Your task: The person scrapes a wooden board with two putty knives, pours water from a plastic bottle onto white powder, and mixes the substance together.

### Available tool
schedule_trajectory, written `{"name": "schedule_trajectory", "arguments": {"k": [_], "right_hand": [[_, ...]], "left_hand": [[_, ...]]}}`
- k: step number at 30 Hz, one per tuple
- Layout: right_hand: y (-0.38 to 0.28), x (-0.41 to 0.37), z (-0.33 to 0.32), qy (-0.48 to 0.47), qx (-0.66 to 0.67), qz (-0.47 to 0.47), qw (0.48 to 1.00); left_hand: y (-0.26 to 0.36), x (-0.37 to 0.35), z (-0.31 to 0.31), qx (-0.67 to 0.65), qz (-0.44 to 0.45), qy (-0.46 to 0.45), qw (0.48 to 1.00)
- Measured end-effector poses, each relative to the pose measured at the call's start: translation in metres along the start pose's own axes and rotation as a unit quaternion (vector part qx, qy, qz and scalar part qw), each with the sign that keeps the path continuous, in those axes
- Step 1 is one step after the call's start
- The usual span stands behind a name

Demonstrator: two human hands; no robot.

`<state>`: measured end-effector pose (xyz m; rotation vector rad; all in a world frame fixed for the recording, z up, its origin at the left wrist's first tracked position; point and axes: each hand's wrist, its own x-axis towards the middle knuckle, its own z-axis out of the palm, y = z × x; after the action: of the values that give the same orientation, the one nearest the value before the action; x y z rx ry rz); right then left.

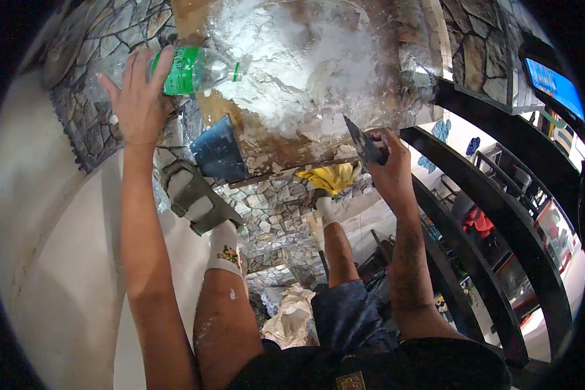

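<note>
My left hand [136,104] is wrapped round a clear plastic bottle [187,71] with a green label. The bottle lies tilted almost on its side, its neck pointing right over a heap of white powder [273,78]. The powder is spread across a brown wooden board [263,151]. At the board's near right edge, my right hand [390,162] grips a putty knife [359,140], its dark blade pointing up and left. A flat blue plate-like piece [220,153] rests at the board's near left corner, touched by neither hand.
Below the board hangs a yellow cloth-like thing [331,177]. Black curved bars [487,175] run down the right side, with cluttered things beyond them. A lit screen [556,84] is at far right. My sandalled foot [198,201] stands on stone-patterned flooring, beside a pale wall [58,247].
</note>
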<state>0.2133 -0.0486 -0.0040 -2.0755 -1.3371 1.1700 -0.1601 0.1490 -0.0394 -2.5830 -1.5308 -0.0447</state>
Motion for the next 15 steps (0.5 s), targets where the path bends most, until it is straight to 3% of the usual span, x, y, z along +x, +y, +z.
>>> {"name": "schedule_trajectory", "arguments": {"k": [6, 10, 15], "right_hand": [[-0.0026, -0.0016, -0.0023, -0.003, 0.012, 0.042, 0.999], [0.0046, -0.0023, -0.0003, 0.002, -0.010, 0.017, 1.000], [0.0036, -0.0024, 0.0017, 0.001, 0.000, 0.017, 1.000]], "left_hand": [[0.0007, 0.0015, 0.0007, 0.002, 0.009, -0.005, 1.000], [-0.0017, 0.0012, -0.0002, 0.078, 0.027, -0.034, 0.996], [0.0014, -0.0002, -0.0044, 0.062, 0.019, -0.034, 0.997]]}}
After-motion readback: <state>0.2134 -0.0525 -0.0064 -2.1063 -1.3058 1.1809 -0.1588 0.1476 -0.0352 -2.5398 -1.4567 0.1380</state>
